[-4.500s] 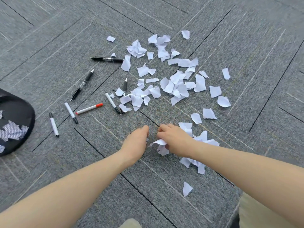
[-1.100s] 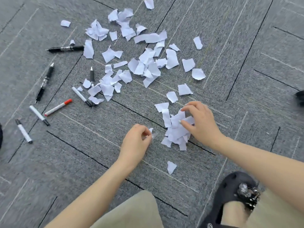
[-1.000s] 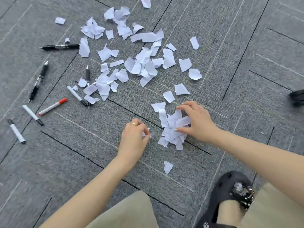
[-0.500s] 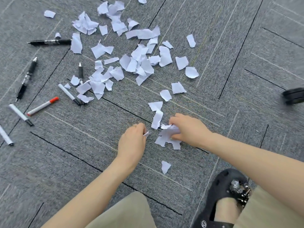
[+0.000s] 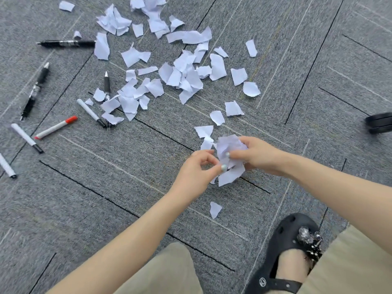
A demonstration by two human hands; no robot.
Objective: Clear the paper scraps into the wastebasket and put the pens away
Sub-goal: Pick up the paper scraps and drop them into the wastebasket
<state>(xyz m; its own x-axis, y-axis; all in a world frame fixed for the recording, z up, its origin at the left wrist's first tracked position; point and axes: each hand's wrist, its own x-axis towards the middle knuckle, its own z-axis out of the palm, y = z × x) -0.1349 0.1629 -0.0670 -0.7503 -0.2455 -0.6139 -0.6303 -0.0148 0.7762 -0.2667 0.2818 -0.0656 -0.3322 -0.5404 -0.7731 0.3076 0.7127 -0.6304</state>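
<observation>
Nearest me on the grey carpet floor [image 5: 106, 198], beside my black clog shoe [image 5: 284, 247], lies one lone torn white paper scrap [image 5: 214, 209]. Just beyond it my right hand [image 5: 257, 154] is closed around a crumpled bunch of white paper scraps [image 5: 230, 160], while my left hand [image 5: 196, 171] pinches its lower edge. Farther off, loose white scraps [image 5: 184, 75] lie scattered, with black and white pens [image 5: 89, 111] and a red-capped white marker [image 5: 55, 127] to their left.

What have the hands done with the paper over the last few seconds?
The right hand raked the nearby scraps together and lifted them as a crumpled bunch; the left hand closed in and now pinches its lower edge. The pens, the big scatter of scraps and the lone scrap by the shoe lie as before.
</observation>
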